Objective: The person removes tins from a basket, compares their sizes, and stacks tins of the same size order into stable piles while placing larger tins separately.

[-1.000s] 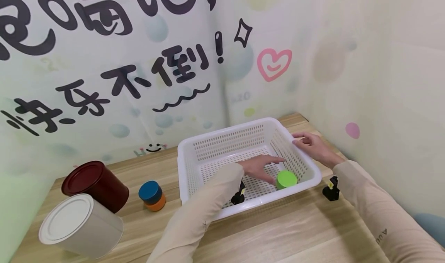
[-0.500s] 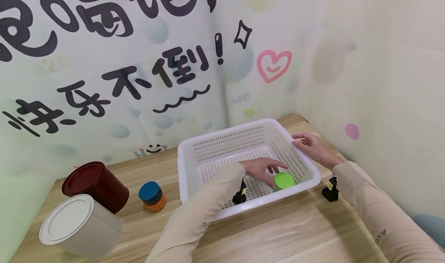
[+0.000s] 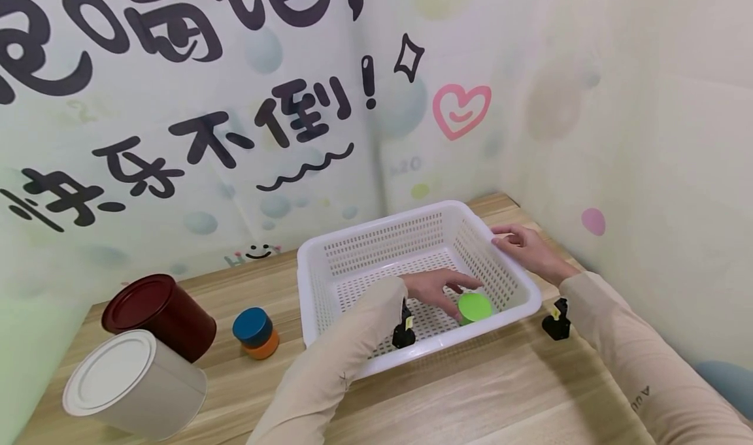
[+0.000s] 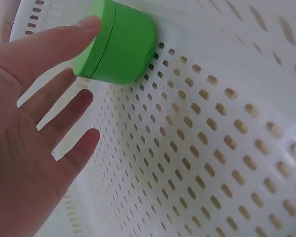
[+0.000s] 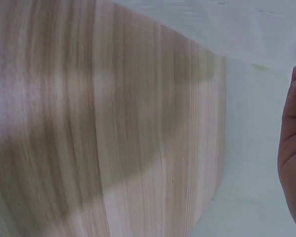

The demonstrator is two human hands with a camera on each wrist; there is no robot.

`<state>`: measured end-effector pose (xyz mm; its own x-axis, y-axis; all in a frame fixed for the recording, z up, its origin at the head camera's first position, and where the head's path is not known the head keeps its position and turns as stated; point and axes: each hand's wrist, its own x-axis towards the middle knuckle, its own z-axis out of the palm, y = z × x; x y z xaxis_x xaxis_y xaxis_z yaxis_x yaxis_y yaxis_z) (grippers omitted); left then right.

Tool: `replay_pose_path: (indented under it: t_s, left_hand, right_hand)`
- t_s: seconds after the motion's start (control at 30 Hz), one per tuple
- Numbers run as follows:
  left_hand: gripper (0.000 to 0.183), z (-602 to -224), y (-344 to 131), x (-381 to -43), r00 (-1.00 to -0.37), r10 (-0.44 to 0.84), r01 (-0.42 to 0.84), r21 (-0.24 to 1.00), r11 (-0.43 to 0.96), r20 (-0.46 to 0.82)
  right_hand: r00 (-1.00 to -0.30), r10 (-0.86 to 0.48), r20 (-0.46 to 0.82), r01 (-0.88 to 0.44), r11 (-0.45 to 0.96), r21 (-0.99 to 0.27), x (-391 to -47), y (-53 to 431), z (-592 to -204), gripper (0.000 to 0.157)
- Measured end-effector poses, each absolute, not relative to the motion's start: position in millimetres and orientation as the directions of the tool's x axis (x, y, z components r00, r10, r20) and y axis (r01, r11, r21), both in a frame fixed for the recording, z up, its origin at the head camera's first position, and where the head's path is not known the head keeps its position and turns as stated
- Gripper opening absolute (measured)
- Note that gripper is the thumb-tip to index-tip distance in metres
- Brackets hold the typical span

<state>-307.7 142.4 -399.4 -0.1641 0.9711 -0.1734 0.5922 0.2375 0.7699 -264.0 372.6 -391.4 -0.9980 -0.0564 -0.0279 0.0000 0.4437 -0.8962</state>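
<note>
A white perforated plastic basket [image 3: 376,225] sits on the wooden table. Inside it, near the front right corner, is a small green round lidded jar [image 3: 474,308]. My left hand [image 3: 434,287] reaches into the basket and holds this jar between thumb and index finger. Seen from the left wrist, the thumb lies on the lid's edge of the jar [image 4: 126,47], and the other fingers stay spread beside it; the index finger is hidden. At the basket's right rim, my right hand [image 3: 532,250] pinches the edge. Only part of the right hand [image 5: 294,143] shows in its wrist view.
To the basket's left, a blue-topped jar [image 3: 253,327] stands on or against an orange one [image 3: 263,347]. Farther left are a dark red can [image 3: 167,321] and a white can [image 3: 138,383]. A printed wall [image 3: 329,170] rises behind the table [image 3: 470,399].
The green jar has shifted slightly left within the basket, away from the right wall. My left index finger has come down closer to it. The right hand stays on the rim.
</note>
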Motion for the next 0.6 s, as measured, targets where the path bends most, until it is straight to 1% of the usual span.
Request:
replay_pose_path:
  t_s: [0.07,0.1,0.17,0.3,0.5,0.6]
  left_hand:
    - [0.070,-400.0,142.4,-308.1,-0.144,0.975,0.575,0.788,0.222,-0.170]
    - [0.069,-400.0,142.2,-308.0,-0.147,0.974,0.573,0.788,0.225,-0.171]
    - [0.068,-399.3,141.7,-307.2,-0.170,0.969,0.567,0.787,0.243,-0.177]
    - [0.066,-399.9,140.2,-305.7,-0.221,0.957,0.595,0.752,0.284,-0.187]
    - [0.061,-404.1,138.1,-305.4,-0.253,0.942,0.631,0.700,0.335,-0.222]
    - [0.060,-405.7,137.6,-305.5,-0.291,0.925,0.618,0.690,0.377,-0.245]
  right_hand:
    - [-0.998,-0.057,-0.023,-0.005,0.445,-0.895,-263.9,372.4,-391.8,0.048]
    - [-0.998,-0.057,-0.022,-0.006,0.446,-0.895,-263.7,372.0,-391.8,0.047]
    - [-0.998,-0.054,-0.018,-0.008,0.448,-0.894,-263.7,371.7,-391.9,0.047]
    - [-0.999,-0.040,-0.024,0.003,0.454,-0.891,-263.9,371.3,-393.0,0.047]
    - [-0.999,-0.039,-0.008,-0.011,0.448,-0.894,-262.0,370.0,-392.6,0.047]
    - [-0.999,-0.039,0.007,-0.024,0.445,-0.895,-261.4,369.2,-391.6,0.046]
